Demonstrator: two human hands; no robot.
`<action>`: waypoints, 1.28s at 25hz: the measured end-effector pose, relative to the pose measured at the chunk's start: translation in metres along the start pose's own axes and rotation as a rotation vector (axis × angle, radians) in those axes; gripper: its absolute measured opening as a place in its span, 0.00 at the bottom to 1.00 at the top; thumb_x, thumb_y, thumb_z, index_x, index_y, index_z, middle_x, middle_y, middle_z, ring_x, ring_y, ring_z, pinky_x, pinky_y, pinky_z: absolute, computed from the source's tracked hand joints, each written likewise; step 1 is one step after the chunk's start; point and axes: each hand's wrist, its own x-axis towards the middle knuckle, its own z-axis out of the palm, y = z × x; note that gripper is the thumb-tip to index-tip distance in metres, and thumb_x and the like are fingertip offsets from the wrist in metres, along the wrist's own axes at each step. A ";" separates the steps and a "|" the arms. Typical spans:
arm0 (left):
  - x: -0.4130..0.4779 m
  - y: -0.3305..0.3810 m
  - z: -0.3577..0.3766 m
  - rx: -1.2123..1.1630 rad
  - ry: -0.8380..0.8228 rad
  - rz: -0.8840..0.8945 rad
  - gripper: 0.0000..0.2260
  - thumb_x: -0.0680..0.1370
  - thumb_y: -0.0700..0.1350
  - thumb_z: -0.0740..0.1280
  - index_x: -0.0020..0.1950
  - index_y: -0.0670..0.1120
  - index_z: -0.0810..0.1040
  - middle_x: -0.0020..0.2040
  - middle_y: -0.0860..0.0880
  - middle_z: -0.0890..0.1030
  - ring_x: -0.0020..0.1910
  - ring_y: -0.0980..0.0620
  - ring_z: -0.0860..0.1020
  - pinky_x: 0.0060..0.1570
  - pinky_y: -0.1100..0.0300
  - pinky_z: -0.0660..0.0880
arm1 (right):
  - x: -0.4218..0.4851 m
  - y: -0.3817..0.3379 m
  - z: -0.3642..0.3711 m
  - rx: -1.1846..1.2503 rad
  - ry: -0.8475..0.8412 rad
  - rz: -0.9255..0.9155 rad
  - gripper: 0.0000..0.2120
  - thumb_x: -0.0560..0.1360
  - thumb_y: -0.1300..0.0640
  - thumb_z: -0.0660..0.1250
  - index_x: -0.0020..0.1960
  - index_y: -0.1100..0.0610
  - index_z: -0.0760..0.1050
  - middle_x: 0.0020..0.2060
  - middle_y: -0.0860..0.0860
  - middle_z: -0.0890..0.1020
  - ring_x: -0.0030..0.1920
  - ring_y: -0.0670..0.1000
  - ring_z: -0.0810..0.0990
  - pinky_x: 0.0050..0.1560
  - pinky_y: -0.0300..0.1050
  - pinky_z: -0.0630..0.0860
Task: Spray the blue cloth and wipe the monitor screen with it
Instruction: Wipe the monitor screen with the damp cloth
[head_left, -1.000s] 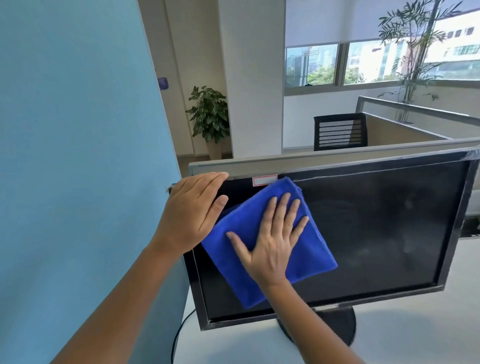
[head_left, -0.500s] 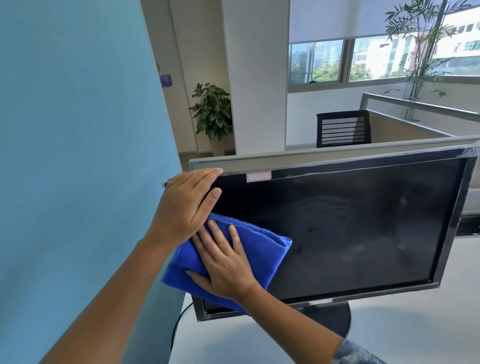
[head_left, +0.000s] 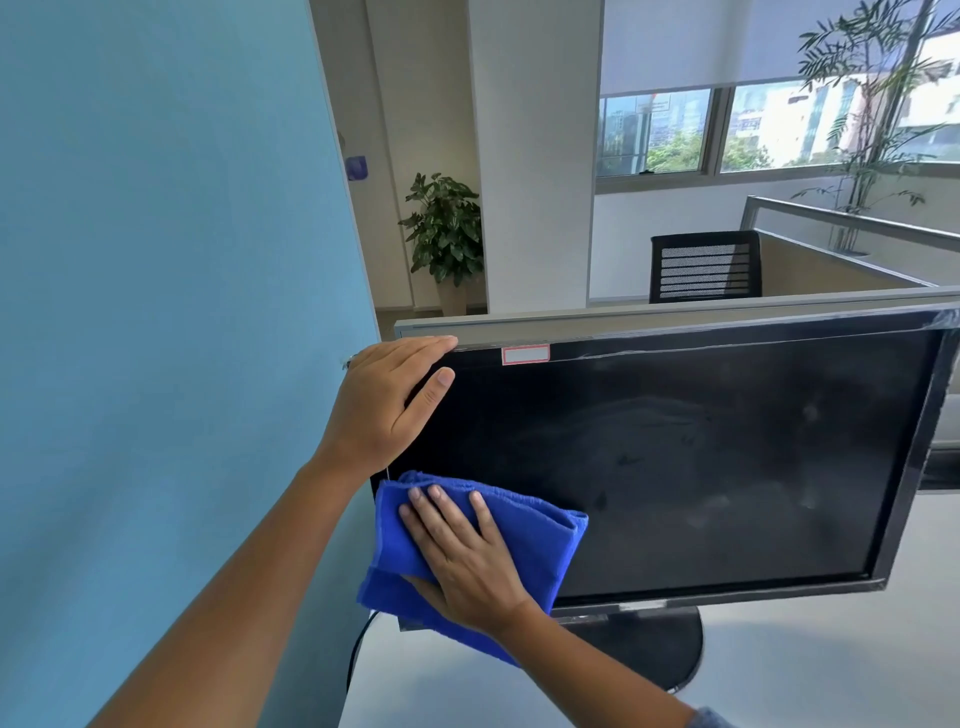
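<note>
A black monitor (head_left: 675, 457) stands on a white desk, its dark screen smudged. A folded blue cloth (head_left: 540, 540) lies against the screen's lower left corner. My right hand (head_left: 462, 561) presses flat on the cloth, fingers straight and pointing up-left, the thumb under the cloth's lower part. My left hand (head_left: 389, 400) holds the monitor's upper left corner, fingers over the top edge and thumb on the front bezel. No spray bottle is in view.
A blue partition wall (head_left: 171, 312) rises close on the left. The monitor's round black base (head_left: 660, 649) and a black cable (head_left: 358, 654) sit on the white desk (head_left: 831, 665). Beyond the grey divider are a black chair (head_left: 704, 265) and potted plants.
My right hand has slid the cloth from the screen's upper left down to its lower left corner. My left hand has stayed on the monitor's top corner.
</note>
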 end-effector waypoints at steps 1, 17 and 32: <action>0.000 0.000 0.000 -0.005 0.005 0.004 0.22 0.82 0.55 0.51 0.65 0.45 0.75 0.60 0.49 0.79 0.60 0.53 0.75 0.60 0.62 0.67 | 0.010 0.004 -0.006 0.016 0.033 0.036 0.33 0.78 0.38 0.54 0.76 0.55 0.56 0.76 0.50 0.58 0.76 0.52 0.50 0.75 0.57 0.39; 0.002 -0.001 0.002 -0.085 0.092 -0.035 0.21 0.81 0.54 0.52 0.60 0.45 0.79 0.56 0.49 0.82 0.57 0.51 0.78 0.56 0.53 0.73 | 0.002 0.149 -0.063 -0.102 0.255 0.463 0.44 0.71 0.31 0.60 0.74 0.60 0.56 0.73 0.56 0.58 0.76 0.54 0.51 0.75 0.60 0.43; 0.002 -0.002 0.003 -0.097 0.089 -0.037 0.20 0.81 0.50 0.52 0.60 0.44 0.79 0.56 0.49 0.80 0.57 0.49 0.77 0.58 0.54 0.71 | -0.079 0.306 -0.093 -0.101 0.327 0.888 0.47 0.73 0.30 0.52 0.75 0.68 0.52 0.75 0.64 0.55 0.76 0.61 0.50 0.74 0.58 0.40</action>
